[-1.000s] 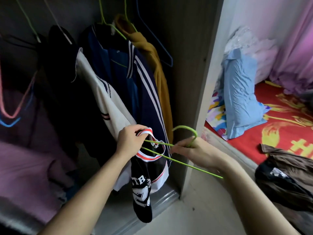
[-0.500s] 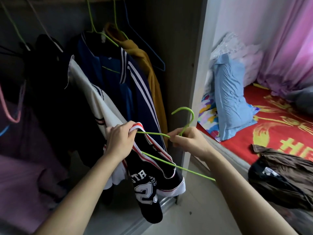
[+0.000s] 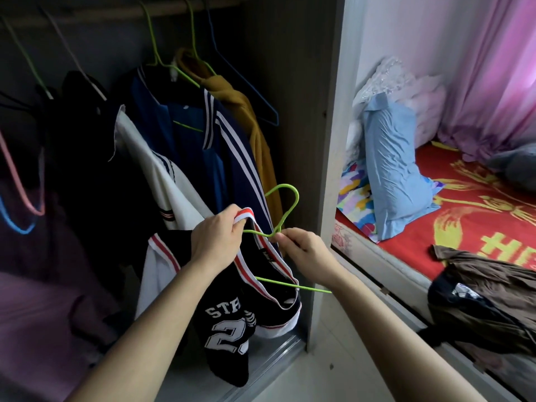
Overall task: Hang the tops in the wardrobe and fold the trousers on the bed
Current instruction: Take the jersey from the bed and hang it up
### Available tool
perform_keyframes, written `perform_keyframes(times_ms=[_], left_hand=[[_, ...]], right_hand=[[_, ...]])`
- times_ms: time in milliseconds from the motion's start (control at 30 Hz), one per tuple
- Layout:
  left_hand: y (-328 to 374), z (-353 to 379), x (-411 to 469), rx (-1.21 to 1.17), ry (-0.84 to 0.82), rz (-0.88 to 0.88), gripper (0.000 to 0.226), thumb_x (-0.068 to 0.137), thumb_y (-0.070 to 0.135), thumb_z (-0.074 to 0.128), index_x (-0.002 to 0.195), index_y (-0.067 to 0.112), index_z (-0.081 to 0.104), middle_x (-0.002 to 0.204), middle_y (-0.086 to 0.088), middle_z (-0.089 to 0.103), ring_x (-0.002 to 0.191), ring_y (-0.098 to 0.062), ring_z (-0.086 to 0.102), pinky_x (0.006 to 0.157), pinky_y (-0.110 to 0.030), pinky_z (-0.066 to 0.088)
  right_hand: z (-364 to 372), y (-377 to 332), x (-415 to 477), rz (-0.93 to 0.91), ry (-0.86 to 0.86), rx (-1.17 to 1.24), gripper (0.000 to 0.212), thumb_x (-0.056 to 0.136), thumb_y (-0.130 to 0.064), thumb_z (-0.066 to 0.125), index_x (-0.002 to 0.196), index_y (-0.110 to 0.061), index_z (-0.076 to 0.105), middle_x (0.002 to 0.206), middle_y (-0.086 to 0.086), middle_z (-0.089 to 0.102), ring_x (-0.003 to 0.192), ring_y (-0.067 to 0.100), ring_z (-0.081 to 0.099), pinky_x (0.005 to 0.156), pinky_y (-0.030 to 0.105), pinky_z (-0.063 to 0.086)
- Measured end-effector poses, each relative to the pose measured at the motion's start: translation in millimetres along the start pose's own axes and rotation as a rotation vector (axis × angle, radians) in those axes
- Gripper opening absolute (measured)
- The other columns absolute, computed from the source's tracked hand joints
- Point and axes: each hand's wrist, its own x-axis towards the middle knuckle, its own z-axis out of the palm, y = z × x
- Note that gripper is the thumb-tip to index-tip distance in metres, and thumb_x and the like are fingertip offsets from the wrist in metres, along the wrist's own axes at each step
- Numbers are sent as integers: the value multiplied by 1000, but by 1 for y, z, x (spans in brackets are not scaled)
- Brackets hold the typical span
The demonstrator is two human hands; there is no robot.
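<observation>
Left grip (image 3: 216, 242) pinches the striped collar (image 3: 245, 213) of the black jersey (image 3: 229, 323). Right grip (image 3: 304, 253) pinches the neck of the green hanger (image 3: 283, 186), before the open wardrobe (image 3: 327, 140). Since 0.5 s ago the collar gapes wider, baring its inner label (image 3: 268, 255). One hanger tip hides behind the left grip, and the digit after 2 is folded away. Its hook points up and its bar runs left to lower right.

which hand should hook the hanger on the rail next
Probably right: the right hand pinches the green wire hanger below its hook; the left hand grips the black numbered jersey by its collar.
</observation>
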Motion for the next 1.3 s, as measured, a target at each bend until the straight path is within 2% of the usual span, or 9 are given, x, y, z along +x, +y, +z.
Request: perform_keyframes(times_ms=[133,233,333,500,633,800,1000,1167,1300], left_hand=[[1,-4,1,63,49,-34,21,102,30,45,84,20,48,57,4,48,57,-26,50,52,-33,31],[2,-12,2,89,148,-74,23,102,32,45,85,17,49,54,4,45,51,-26,47,50,-32,29],[3,-22,3,83,233,-45,26,101,33,48,81,17,48,51,6,42,43,-19,42,45,-27,25],[6,-39,3,82,335,56,31,100,39,46,79,16,49,50,6,43,40,-16,40,42,-23,27],[-11,-53,3,114,458,56,28,98,34,54,77,14,53,50,8,41,38,-17,35,45,-18,19],[-59,-68,-2,244,476,-10,25,95,28,59,76,12,61,50,-9,57,44,-37,57,52,-27,32],[-83,-62,-19,296,368,34,35,90,39,46,74,13,63,50,-7,60,46,-37,59,49,-28,37],[-58,-51,-20,228,335,64,32,89,38,50,71,14,60,51,-6,59,48,-39,59,49,-28,34],[-37,-42,-17,153,303,24,29,92,36,52,71,16,55,50,-2,53,50,-38,55,51,-28,29]], right_hand=[[12,4,-12,-136,269,-257,27,99,-26,61,123,-15,69,113,0,61,107,13,56,90,36,49],[23,10,-25,-380,641,-506,22,92,-32,71,104,-14,68,99,3,58,90,15,53,76,29,42],[25,23,-31,-479,346,-546,25,94,-40,65,103,-17,66,91,-4,59,82,13,54,70,28,47],[34,52,-28,-157,-173,-782,59,95,-53,50,146,-24,45,134,-5,60,127,18,49,105,37,37],[24,63,-26,-239,-66,-841,32,99,-46,43,118,-28,61,110,-10,67,111,17,58,98,35,35],[-4,69,-28,-226,75,-744,29,99,-51,44,107,-29,61,102,-10,64,96,11,59,83,26,45],[-16,54,-27,-197,110,-663,32,98,-52,43,101,-24,60,88,-9,57,81,8,50,73,30,52],[-14,2,10,-299,129,-517,36,102,-51,46,120,-24,61,109,-8,66,97,5,57,86,25,48],[-16,-31,34,-413,43,-590,46,100,-61,42,127,-30,63,91,-9,60,85,5,51,81,26,44]])
